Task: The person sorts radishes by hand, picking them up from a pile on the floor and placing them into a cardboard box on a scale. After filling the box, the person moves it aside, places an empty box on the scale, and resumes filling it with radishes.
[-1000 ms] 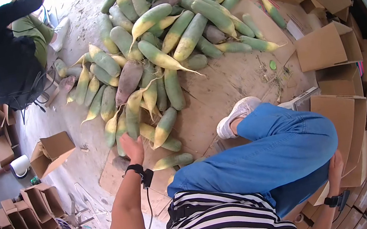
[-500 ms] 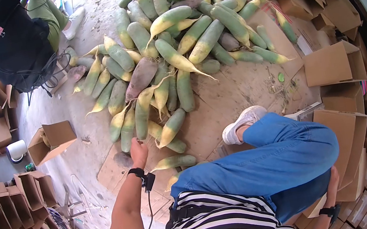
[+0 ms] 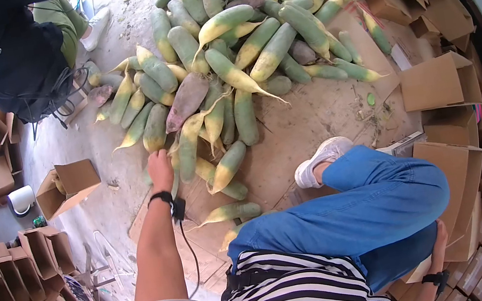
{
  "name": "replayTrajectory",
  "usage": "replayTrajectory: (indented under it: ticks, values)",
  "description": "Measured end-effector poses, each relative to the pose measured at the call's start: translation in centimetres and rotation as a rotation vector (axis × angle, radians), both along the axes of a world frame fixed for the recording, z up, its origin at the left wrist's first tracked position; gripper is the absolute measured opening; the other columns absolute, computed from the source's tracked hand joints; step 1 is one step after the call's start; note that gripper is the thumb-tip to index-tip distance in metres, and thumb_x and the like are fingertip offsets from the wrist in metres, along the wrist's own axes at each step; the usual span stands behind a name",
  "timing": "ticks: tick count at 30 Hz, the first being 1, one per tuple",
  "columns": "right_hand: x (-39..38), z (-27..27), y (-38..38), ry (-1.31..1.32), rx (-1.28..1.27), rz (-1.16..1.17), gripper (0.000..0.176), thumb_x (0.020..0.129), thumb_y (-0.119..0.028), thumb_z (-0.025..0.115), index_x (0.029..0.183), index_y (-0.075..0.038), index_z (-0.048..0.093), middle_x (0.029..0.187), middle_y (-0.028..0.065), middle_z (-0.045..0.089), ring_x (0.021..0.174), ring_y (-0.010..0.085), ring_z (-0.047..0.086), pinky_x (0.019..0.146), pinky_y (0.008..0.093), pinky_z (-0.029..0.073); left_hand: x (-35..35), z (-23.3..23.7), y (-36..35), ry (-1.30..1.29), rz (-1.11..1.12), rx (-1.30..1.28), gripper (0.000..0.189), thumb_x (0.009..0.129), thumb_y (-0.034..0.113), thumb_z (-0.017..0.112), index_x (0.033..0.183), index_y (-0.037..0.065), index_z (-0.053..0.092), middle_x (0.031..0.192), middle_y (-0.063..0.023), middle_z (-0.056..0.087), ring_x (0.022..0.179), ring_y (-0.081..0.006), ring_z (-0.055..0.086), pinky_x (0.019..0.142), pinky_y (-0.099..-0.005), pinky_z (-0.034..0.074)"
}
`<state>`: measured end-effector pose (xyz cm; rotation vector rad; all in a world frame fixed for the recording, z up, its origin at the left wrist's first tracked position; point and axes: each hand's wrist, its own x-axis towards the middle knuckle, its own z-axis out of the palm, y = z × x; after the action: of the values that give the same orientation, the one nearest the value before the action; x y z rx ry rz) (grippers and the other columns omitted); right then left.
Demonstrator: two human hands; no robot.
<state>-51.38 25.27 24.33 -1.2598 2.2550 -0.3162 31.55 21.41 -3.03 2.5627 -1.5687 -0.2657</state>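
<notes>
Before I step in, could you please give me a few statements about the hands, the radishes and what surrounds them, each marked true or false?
1. The left hand is at the near edge of the radish pile. True.
2. The right hand grips a radish. False: the right hand is against the blue trouser leg.
3. A purplish radish lies among green-and-yellow ones. True.
4. No second person is in view. False: another person's green-clad leg and white shoe show at the upper left.
5. Open cardboard boxes stand on the right side of the view. True.
</notes>
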Motion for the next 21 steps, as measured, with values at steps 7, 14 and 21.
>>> replayTrajectory:
  ticks: [7,14,21]
  values:
    - [-1.9,-1.8,-0.1,-0.13,-0.021,-0.043,0.05,0.104,-0.037,0.038,0.12,0.004,0.06,0.119,0.0137,0.063,0.114,0.0242,0.055,0.103,0.0338,0.037,7.7,7.3,2.4,0.334,0.446,-0.343,0.03,0.101,0.03,0.049,0.112,0.004,0.061,0.113,-0.0153,0.065,0.1,-0.0274,0.064,0.076,-0.0407,0.052]
    - [1.2,-1.2,-2.1,-0.103,-0.054,0.033,0.048,0.104,-0.036,0.038,0.117,0.003,0.062,0.114,0.0134,0.065,0.11,0.0238,0.057,0.101,0.034,0.039,3.7,13.1,-4.3,1.716,0.502,-0.706,0.029,0.104,0.031,0.046,0.122,0.01,0.054,0.13,-0.011,0.06,0.11,-0.0269,0.061,0.089,-0.0435,0.053]
    - [0.4,-1.3,-0.9,-0.099,-0.098,0.067,0.05,0.104,-0.038,0.037,0.114,0.002,0.063,0.113,0.0135,0.065,0.11,0.0244,0.057,0.1,0.0346,0.04,0.9,12.5,-7.7,1.885,0.453,-0.668,0.031,0.104,0.03,0.046,0.121,0.006,0.056,0.129,-0.0141,0.06,0.114,-0.03,0.06,0.093,-0.0498,0.052]
